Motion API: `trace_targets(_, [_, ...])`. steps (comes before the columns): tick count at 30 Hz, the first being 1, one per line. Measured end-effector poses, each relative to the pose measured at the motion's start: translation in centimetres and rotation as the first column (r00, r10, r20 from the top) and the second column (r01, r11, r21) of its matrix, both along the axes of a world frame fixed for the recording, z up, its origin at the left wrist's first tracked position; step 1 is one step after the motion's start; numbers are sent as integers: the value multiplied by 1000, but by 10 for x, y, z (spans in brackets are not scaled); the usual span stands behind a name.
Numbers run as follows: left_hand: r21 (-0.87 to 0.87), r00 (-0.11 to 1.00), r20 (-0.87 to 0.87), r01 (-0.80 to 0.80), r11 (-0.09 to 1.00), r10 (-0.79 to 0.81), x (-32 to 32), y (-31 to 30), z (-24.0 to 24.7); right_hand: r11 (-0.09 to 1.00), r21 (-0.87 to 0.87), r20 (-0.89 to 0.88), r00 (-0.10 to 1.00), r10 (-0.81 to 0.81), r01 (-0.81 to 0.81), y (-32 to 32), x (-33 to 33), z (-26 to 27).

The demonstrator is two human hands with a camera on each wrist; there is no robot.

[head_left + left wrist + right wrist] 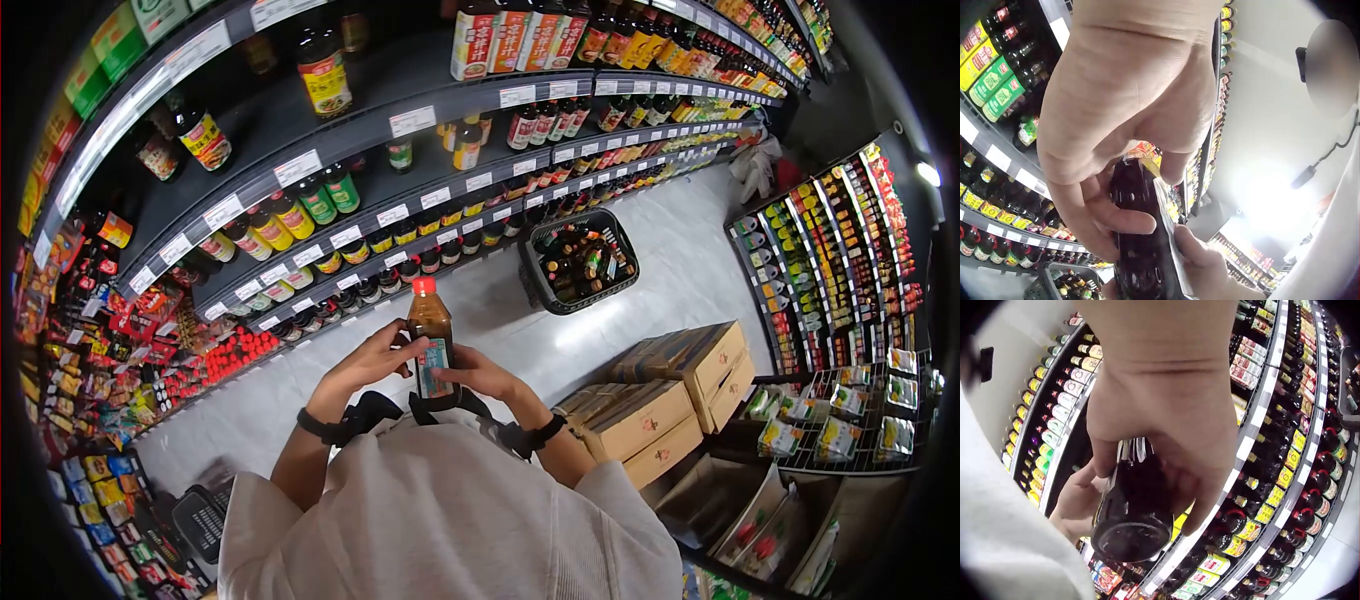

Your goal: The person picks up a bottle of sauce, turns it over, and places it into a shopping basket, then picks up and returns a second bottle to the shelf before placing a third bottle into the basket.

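Observation:
A sauce bottle (430, 318) with a red cap, brown contents and a blue-green label stands close before the chest in the head view. My left hand (370, 362) grips its left side, thumb across the label. From the other side my right hand (488, 376) holds it lower down, thumb at the label's edge. In the left wrist view, the left fingers (1125, 219) curl round the dark bottle (1138, 250). The right wrist view looks onto the bottle's base (1132, 540), with fingers and thumb on either side of it.
Sauce shelves (410, 125) curve along the far side, lined with bottles. A black shopping basket (555, 295) full of bottles sits on the pale floor (520, 345). Cardboard boxes (640, 420) are stacked at the right, near a display rack (840, 240). Another basket (205, 520) is at lower left.

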State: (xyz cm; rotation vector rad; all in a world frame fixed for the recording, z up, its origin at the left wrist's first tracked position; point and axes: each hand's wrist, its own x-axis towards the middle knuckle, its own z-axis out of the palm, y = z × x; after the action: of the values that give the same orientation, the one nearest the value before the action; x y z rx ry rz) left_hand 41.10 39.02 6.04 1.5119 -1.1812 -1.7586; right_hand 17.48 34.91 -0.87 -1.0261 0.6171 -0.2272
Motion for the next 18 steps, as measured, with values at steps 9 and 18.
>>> trace_targets(9, [-36, 997, -14, 73, 997, -74, -88, -55, -1, 992, -46, -19, 993, -118, 117, -31, -86, 20])
trace_targets(18, [-13, 995, -84, 48, 999, -49, -111, -100, -13, 978, -86, -44, 980, -196, 192, -55, -115, 23])
